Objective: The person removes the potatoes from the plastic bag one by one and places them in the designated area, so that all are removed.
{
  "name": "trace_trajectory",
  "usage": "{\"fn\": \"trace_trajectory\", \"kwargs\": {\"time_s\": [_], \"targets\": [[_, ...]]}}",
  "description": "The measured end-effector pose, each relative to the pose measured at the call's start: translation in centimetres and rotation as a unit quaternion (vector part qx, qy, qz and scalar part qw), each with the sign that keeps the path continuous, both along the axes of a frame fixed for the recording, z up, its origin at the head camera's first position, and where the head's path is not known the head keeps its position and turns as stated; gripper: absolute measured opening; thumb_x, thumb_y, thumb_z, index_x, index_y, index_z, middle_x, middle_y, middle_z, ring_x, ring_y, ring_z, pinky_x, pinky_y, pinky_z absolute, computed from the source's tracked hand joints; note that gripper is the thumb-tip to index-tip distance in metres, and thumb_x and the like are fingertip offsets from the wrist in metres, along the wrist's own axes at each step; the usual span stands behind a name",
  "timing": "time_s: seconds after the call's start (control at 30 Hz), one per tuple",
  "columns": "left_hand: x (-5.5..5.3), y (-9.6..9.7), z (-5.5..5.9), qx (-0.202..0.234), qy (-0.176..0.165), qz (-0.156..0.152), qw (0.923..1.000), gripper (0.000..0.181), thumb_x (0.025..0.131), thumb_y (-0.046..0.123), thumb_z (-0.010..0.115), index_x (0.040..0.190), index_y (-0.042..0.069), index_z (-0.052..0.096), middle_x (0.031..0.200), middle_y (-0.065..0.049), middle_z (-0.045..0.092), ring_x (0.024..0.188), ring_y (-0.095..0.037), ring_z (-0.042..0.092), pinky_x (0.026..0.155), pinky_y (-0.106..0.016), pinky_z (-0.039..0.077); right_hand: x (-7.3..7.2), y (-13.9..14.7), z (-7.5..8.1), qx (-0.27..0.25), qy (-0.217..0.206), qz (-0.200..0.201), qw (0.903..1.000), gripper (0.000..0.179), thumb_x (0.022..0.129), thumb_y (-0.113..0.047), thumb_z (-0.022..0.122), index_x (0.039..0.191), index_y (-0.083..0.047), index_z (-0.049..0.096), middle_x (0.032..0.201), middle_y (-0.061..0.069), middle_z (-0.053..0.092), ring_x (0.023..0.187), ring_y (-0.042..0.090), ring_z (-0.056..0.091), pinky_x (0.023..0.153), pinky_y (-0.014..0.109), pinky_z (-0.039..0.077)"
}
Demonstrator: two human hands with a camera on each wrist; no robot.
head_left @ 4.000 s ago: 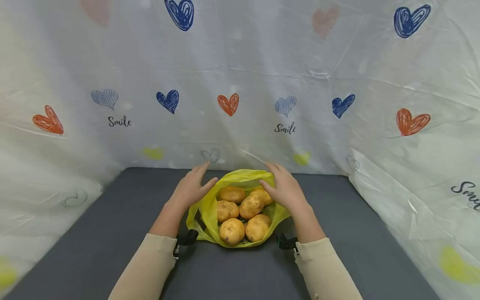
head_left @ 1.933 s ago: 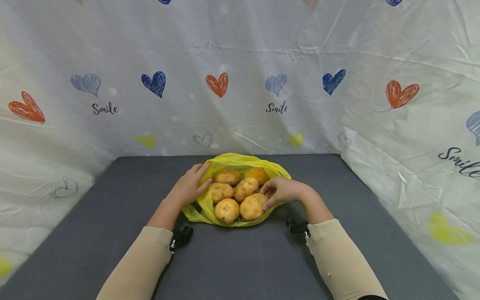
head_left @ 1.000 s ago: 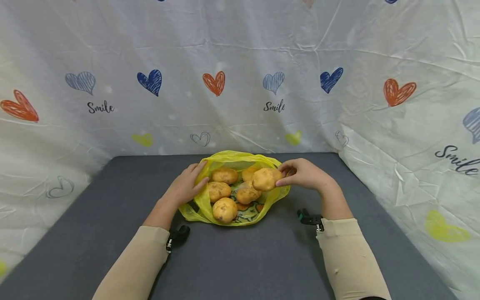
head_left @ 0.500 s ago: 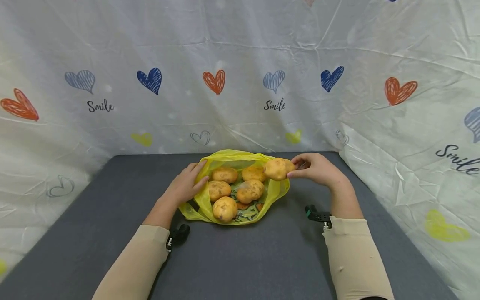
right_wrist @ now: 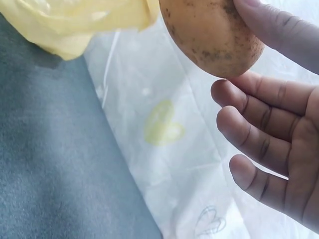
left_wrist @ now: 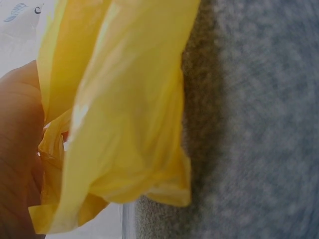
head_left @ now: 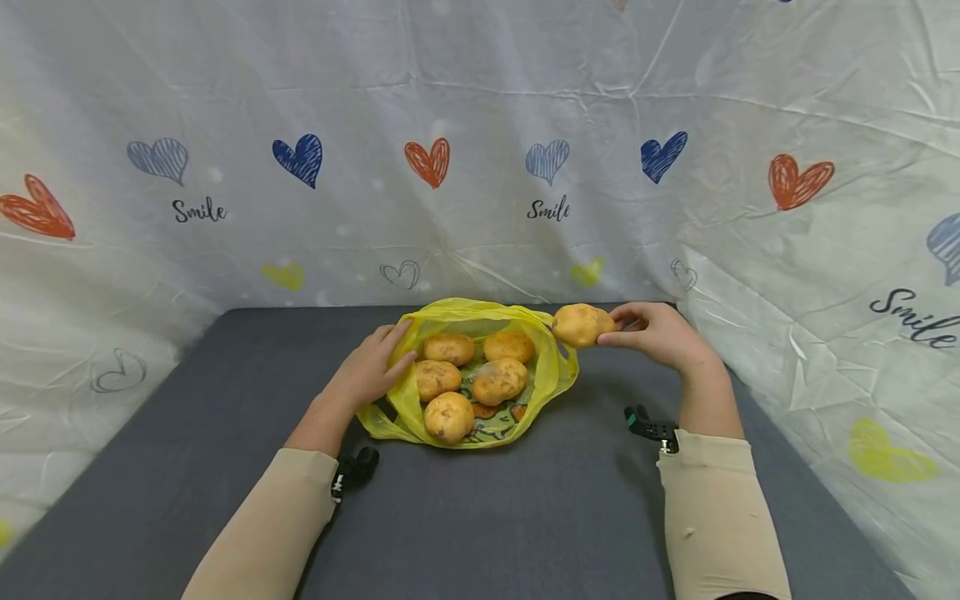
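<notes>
My right hand [head_left: 654,333] pinches a potato [head_left: 582,325] between thumb and fingertips, raised beside the right rim of a yellow plastic bag [head_left: 557,371]. In the right wrist view the thumb [right_wrist: 284,30] presses one side of the brown-speckled potato [right_wrist: 212,35], and the lower fingers stay spread below it. My left hand [head_left: 367,367] rests against the bag's left side with its fingers extended. Several potatoes [head_left: 500,381] lie inside the open bag. In the left wrist view the yellow plastic [left_wrist: 129,109] covers much of the left hand [left_wrist: 20,154].
The bag lies on a dark grey table [head_left: 465,525]. A white curtain [head_left: 487,100] printed with hearts and "Smile" hangs behind it and along both sides. A loose handle loop [head_left: 386,412] of the bag sticks out at its left.
My right hand has reached into the bag, taken the front right potato, then lifted it up and rightward past the rim. My left hand has come to rest on the bag's left side.
</notes>
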State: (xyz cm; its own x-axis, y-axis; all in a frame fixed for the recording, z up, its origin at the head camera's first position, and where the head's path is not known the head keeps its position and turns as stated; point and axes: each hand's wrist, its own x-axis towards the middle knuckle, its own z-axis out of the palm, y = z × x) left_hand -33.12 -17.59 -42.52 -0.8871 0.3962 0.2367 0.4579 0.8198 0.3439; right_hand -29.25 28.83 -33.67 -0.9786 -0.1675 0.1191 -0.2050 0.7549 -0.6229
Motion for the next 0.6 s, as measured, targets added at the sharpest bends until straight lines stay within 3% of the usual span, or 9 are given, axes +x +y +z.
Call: {"fn": "trace_trajectory", "kwargs": {"time_s": [0.33, 0.6], "targets": [[-0.4, -0.1, -0.4, 0.000, 0.002, -0.001, 1.0000, 0.067, 0.110, 0.038, 0.050, 0.166, 0.015, 0.023, 0.156, -0.024, 0.035, 0.139, -0.046, 0.041, 0.108, -0.065, 0.038, -0.2, 1.4, -0.5, 0.004, 0.004, -0.018, 0.9998, 0.066, 0.087, -0.049, 0.082, 0.128, 0.000, 0.067, 0.117, 0.015, 0.067, 0.103, 0.031, 0.064, 0.083, 0.043, 0.051], [-0.4, -0.1, -0.4, -0.002, 0.000, -0.002, 1.0000, 0.067, 0.109, 0.038, 0.051, 0.166, 0.014, 0.023, 0.156, -0.024, 0.035, 0.139, -0.046, 0.040, 0.108, -0.065, 0.038, -0.3, 2.1, -1.0, 0.023, -0.002, -0.031, 0.9993, 0.063, 0.088, -0.050, 0.081, 0.122, 0.001, 0.068, 0.098, 0.009, 0.059, 0.089, 0.026, 0.053, 0.074, 0.038, 0.043]]}}
